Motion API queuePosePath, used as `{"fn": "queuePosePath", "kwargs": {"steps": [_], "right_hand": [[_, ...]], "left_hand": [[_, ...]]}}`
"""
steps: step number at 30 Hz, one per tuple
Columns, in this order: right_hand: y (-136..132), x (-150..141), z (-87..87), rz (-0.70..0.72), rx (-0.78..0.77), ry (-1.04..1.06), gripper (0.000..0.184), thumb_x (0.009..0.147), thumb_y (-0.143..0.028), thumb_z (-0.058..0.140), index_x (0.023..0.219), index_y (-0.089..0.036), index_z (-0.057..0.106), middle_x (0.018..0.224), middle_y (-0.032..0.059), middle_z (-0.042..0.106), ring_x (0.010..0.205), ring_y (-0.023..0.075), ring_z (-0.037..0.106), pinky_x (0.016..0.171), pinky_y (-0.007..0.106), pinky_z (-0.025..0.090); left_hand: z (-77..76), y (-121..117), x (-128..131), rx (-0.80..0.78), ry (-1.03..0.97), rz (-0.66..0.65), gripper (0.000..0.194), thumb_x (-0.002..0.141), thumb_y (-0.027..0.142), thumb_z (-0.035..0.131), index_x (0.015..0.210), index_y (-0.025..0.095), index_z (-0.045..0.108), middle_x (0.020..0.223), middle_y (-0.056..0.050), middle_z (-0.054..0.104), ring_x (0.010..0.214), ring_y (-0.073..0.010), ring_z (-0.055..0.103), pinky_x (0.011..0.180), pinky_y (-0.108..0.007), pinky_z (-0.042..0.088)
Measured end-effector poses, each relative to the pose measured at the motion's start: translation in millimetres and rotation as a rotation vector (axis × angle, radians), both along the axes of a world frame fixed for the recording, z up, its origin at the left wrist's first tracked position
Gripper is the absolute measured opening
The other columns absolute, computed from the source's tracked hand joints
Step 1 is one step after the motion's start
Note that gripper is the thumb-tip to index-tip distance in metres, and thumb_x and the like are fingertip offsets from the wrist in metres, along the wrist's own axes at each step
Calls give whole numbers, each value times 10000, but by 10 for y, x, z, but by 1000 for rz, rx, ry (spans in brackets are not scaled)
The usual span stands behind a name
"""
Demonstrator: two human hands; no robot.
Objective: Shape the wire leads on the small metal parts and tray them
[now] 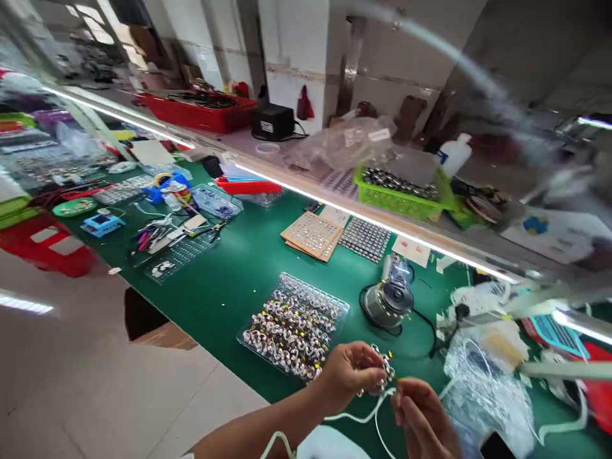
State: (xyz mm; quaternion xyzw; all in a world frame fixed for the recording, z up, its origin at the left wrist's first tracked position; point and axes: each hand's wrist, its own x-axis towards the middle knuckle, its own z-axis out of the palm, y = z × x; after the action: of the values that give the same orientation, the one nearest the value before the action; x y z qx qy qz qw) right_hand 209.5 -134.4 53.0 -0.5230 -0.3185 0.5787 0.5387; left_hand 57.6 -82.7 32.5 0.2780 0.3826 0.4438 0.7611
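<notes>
My left hand [349, 373] pinches a cluster of small metal parts [382, 370] above the near table [229, 280] edge; my right hand [423, 414] grips the white cord [368, 417]. I'd worry a slack pinch drops parts floorward.

Left hand [347, 373] holding component cluster [382, 370], right hand [421, 414] pinching white cord [363, 417]

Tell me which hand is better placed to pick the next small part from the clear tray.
Left, probably. The left hand is right beside the clear tray, though it holds a cluster of small parts. The right hand is farther away, pinching the white cord.
</notes>
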Motion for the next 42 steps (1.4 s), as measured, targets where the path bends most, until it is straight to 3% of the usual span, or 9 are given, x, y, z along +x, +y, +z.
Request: {"fn": "queuePosePath", "kwargs": {"steps": [5,11,18,25,36,42], "right_hand": [[-69,318,66,-51,39,95,186,744,-370,768,830,-222,697,707,3,560,592,116,485,524,228,415],[-133,553,-25,-45,64,-22,153,815,-357,701,834,-214,651,693,-7,535,569,113,429,489,224,357],[-74,617,69,74,120,-252,114,880,-322,620,831,-219,625,757,-7,588,629,120,512,573,228,418],[20,572,45,67,110,-389,133,879,-324,600,823,-205,624,739,6,608,653,147,558,616,249,470],[78,503,29,44,82,-422,146,877,-334,582,803,-210,602,718,3,601,639,151,562,612,252,476],[82,480,7,11,65,-430,150,869,-327,591,776,-210,599,697,-9,597,623,142,556,600,240,464]], "left_hand": [[215,38,365,49,56,-54,371,604,328,864,838,112,674,714,-37,720,596,-119,642,583,-229,511],[356,-12,600,77,151,-118,327,629,341,841,829,117,713,784,-73,760,745,-188,708,721,-303,571],[319,-86,647,99,211,-125,276,698,325,794,876,119,743,822,-75,761,767,-197,713,720,-304,589],[294,-99,611,150,329,-104,310,702,346,781,902,109,768,899,-119,775,838,-244,715,778,-331,580],[239,-70,554,186,327,-122,281,753,336,736,933,124,771,920,-107,773,834,-240,714,781,-335,584],[267,-84,544,305,448,-136,236,804,275,686,981,142,768,975,-103,763,881,-230,697,804,-306,558]]}}
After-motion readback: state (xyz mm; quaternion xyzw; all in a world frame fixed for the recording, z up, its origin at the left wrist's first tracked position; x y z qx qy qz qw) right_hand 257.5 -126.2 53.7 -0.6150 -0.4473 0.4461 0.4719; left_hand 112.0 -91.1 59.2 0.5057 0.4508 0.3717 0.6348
